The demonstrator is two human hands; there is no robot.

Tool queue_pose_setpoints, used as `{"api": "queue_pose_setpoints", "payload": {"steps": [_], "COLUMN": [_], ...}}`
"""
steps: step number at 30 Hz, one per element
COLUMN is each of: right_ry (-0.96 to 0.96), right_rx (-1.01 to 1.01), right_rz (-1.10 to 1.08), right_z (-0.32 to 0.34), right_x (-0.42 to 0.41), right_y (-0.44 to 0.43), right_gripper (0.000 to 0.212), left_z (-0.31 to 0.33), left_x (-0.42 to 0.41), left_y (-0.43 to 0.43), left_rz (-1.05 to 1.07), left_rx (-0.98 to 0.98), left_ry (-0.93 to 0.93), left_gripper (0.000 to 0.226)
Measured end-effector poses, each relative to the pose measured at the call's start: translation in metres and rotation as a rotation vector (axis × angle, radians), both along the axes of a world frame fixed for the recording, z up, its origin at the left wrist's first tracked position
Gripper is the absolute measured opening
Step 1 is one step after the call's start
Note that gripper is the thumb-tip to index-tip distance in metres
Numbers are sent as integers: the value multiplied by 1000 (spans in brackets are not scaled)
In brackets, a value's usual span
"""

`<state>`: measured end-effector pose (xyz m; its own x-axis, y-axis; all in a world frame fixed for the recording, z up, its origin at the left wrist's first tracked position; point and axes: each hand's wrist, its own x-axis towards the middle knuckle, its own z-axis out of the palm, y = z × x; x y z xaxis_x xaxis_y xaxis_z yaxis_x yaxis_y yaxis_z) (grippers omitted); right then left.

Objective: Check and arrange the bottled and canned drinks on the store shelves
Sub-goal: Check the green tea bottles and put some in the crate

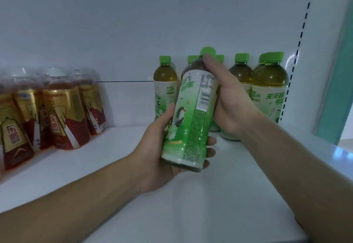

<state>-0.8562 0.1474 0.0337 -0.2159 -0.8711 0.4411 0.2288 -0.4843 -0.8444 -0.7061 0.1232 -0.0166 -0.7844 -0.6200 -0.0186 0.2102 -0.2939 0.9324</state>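
Checking step. We are seeing one green-tea bottle [193, 112] held in both hands, lifted off the white shelf [191, 200] and tilting a little, with its base toward us and its green cap [207, 50] toward the back panel.

- The left hand [158, 156] is wrapping the lower part. The thumb is lying along the label and the fingers are curling round the far side near the base.
- The right hand [233, 101] is gripping the shoulder, with the thumb pressing just under the cap.
- The barcode [205, 99] and the fine-print panel are facing us, so we are judging this to be label inspection, not placement.

Behind the held bottle, the other green-tea bottles [270, 88] are standing upright in a group at the back right of the shelf, near the slotted upright [297, 55]. Well apart on the left, a cluster of red-and-gold bottles [63, 116] is standing. It is blurring toward the edge, so we are not reading its order.

Next, in our judgement, the bottle is wanting to go back among the green-tea group, upright, with the front of its label turned outward. That is calling for a turn about its own axis, then a lowering into a free spot. We cannot tell where that spot is, since the hands and the held bottle are hiding the middle of the group. The neighbours are standing close together, so the set-down is asking for care not to knock them.
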Motion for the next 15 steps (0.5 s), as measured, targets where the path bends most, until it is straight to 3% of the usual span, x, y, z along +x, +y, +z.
{"api": "queue_pose_setpoints", "payload": {"steps": [5,7,11,15], "right_ry": [77,80,64,33], "right_rx": [-58,-23,91,-3], "right_rz": [-210,-130,0,-160], "right_z": [0,-1,-3,-3], "right_x": [2,4,2,3], "right_y": [-2,-2,2,1], "right_gripper": [45,40,44,49], "left_z": [-2,-1,4,-3], "left_x": [-9,-7,1,-9], "left_y": [0,-2,1,-3], "left_rz": [138,162,-33,102], "left_rx": [-253,-190,36,-127], "left_ry": [32,55,63,18], "left_gripper": [65,65,65,65]}}
